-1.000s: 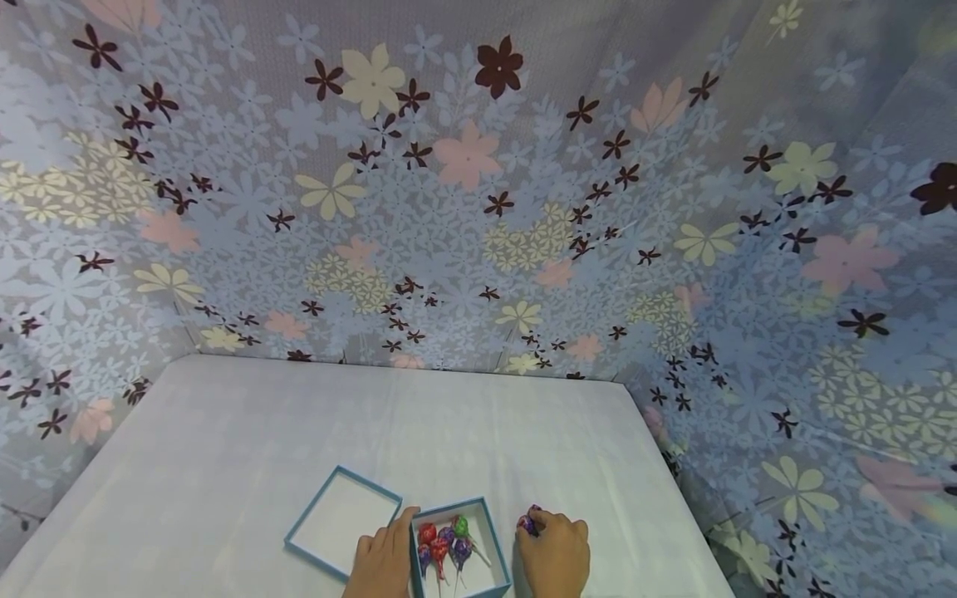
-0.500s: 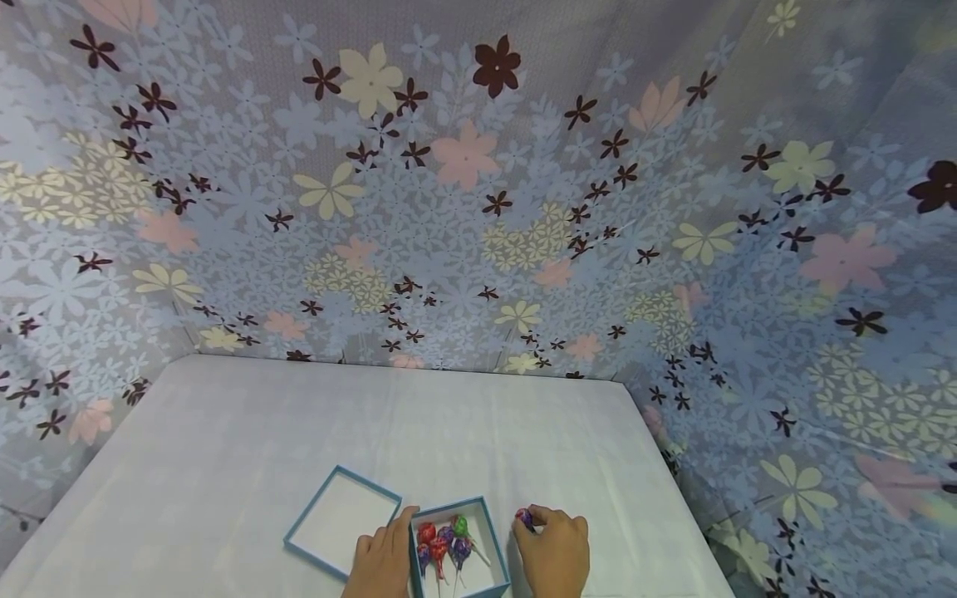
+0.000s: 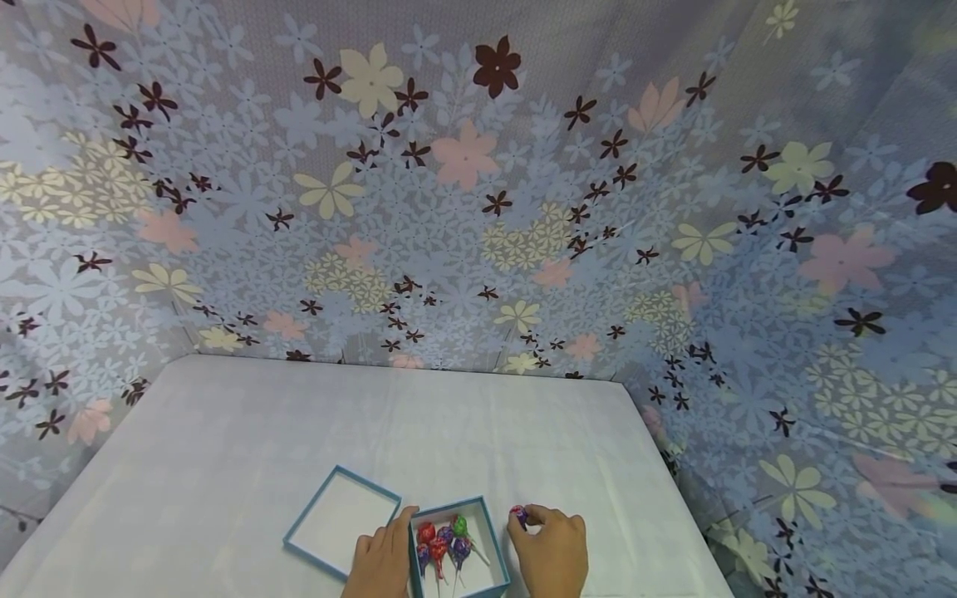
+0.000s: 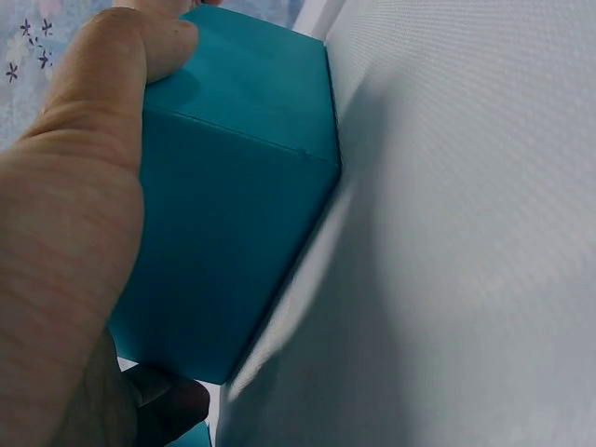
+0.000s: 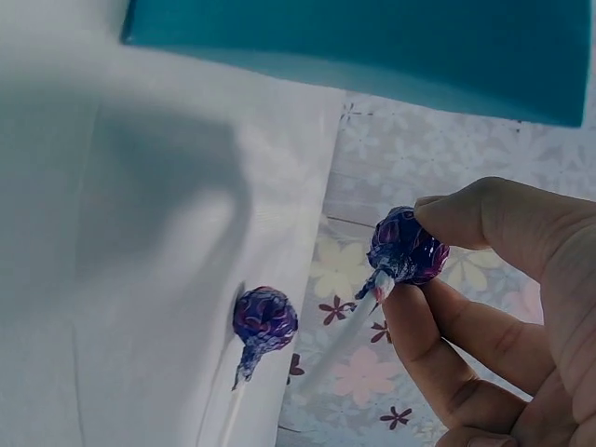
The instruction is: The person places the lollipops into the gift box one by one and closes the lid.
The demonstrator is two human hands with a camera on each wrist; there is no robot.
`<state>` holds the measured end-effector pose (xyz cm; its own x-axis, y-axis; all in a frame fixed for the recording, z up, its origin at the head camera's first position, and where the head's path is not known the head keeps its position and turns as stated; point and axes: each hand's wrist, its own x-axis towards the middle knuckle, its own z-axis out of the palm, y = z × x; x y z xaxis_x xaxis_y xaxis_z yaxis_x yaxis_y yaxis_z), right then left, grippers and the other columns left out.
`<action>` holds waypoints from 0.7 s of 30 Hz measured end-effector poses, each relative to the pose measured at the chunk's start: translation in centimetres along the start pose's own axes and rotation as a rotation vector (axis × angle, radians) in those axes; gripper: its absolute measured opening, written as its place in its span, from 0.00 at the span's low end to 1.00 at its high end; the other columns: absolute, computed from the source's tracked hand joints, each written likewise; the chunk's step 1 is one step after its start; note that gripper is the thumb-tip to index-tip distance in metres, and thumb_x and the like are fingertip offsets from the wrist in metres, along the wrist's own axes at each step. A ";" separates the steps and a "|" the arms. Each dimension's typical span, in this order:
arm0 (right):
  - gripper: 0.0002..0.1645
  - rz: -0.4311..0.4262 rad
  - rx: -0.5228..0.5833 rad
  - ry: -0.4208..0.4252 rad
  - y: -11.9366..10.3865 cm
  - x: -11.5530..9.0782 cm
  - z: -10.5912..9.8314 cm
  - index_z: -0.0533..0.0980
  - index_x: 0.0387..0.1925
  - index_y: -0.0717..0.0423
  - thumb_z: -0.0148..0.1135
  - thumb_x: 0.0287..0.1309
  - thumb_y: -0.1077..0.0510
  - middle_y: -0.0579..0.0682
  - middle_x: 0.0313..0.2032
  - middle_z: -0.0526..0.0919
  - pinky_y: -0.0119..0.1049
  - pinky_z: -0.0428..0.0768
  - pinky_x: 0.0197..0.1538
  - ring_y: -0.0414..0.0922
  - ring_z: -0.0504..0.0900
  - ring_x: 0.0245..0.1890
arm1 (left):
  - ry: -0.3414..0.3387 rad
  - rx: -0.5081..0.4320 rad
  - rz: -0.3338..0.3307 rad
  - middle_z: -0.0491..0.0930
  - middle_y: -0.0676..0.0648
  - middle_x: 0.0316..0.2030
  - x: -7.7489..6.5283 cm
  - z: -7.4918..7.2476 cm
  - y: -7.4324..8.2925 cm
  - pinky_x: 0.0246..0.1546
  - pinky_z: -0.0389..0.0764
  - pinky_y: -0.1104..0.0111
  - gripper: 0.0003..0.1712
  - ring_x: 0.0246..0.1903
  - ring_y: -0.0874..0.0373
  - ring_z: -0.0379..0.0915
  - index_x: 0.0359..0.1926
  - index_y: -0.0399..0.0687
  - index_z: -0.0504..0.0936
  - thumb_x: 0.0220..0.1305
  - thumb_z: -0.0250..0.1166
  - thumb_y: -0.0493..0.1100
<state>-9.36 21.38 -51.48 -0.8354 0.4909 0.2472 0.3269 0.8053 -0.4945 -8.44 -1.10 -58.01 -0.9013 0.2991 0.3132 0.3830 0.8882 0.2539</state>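
My right hand [image 3: 555, 552] pinches a purple-wrapped lollipop [image 5: 406, 248] by its round head, between thumb and fingers, just right of the box. A second purple lollipop [image 5: 265, 318] lies on the white tabletop beside it in the right wrist view. With my left hand [image 3: 381, 558] I grip the left side of the open teal box [image 3: 497, 544]; the thumb and a fingertip show against its walls in the left wrist view. Inside lie several lollipops: red ones [image 3: 426, 532], purple ones [image 3: 461, 548] and a green one [image 3: 459, 525]. Their lower sticks run partly out of view.
A shallow teal-edged lid [image 3: 340, 515], white inside, lies left of the box, partly behind my left hand. The white table [image 3: 419, 432] reaches back to a flower-patterned curtain [image 3: 463, 249], which also hangs along both sides.
My right hand has shifted slightly left, carrying the pinched lollipop towards the box. The left hand, box and lid have stayed where they were.
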 end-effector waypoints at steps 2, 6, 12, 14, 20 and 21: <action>0.14 -0.001 -0.002 -0.005 -0.3 -0.1 -0.2 0.89 0.32 0.52 0.77 0.41 0.49 0.45 0.27 0.88 0.43 0.75 0.35 0.45 0.71 0.30 | -0.013 -0.010 -0.004 0.77 0.49 0.43 0.0 -0.1 0.0 0.33 0.59 0.66 0.37 0.31 0.60 0.60 0.65 0.39 0.66 0.54 0.67 0.41; 0.15 -0.002 -0.008 -0.005 -0.8 -0.3 -0.7 0.89 0.32 0.51 0.77 0.42 0.49 0.46 0.27 0.88 0.43 0.73 0.36 0.45 0.71 0.30 | -0.047 -0.027 -0.012 0.76 0.49 0.44 0.0 -0.3 0.1 0.34 0.59 0.66 0.38 0.31 0.60 0.61 0.66 0.39 0.65 0.56 0.67 0.43; 0.14 -0.016 0.003 0.011 -1.0 -0.5 -0.8 0.89 0.31 0.50 0.78 0.41 0.48 0.44 0.27 0.88 0.42 0.73 0.36 0.44 0.70 0.29 | 0.006 0.020 0.003 0.76 0.50 0.41 -0.1 0.2 0.0 0.33 0.58 0.66 0.42 0.30 0.60 0.61 0.65 0.38 0.65 0.52 0.70 0.48; 0.14 -0.014 0.007 0.010 -1.1 -0.6 -0.9 0.89 0.30 0.49 0.78 0.40 0.47 0.43 0.27 0.88 0.42 0.73 0.36 0.44 0.70 0.29 | 0.029 0.032 0.013 0.75 0.50 0.40 -0.2 0.3 0.0 0.33 0.57 0.66 0.43 0.29 0.60 0.60 0.65 0.38 0.65 0.50 0.71 0.49; 0.15 -0.018 0.005 0.013 -1.9 -0.9 -1.1 0.89 0.30 0.50 0.79 0.40 0.47 0.43 0.26 0.87 0.42 0.72 0.37 0.44 0.70 0.29 | 0.102 0.055 0.037 0.75 0.51 0.39 -0.2 0.7 -0.2 0.31 0.55 0.67 0.45 0.28 0.62 0.56 0.64 0.39 0.64 0.50 0.70 0.57; 0.15 -0.020 0.006 0.015 -2.0 -1.0 -1.2 0.89 0.30 0.50 0.79 0.40 0.47 0.42 0.26 0.87 0.42 0.72 0.37 0.43 0.70 0.29 | 0.101 0.051 0.036 0.75 0.51 0.39 -0.2 0.7 -0.2 0.31 0.55 0.67 0.45 0.28 0.62 0.56 0.64 0.39 0.64 0.50 0.70 0.57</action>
<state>-8.65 19.64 -49.78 -0.8351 0.4796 0.2692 0.3077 0.8131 -0.4941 -8.49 -1.06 -58.70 -0.8613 0.2970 0.4122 0.4018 0.8947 0.1951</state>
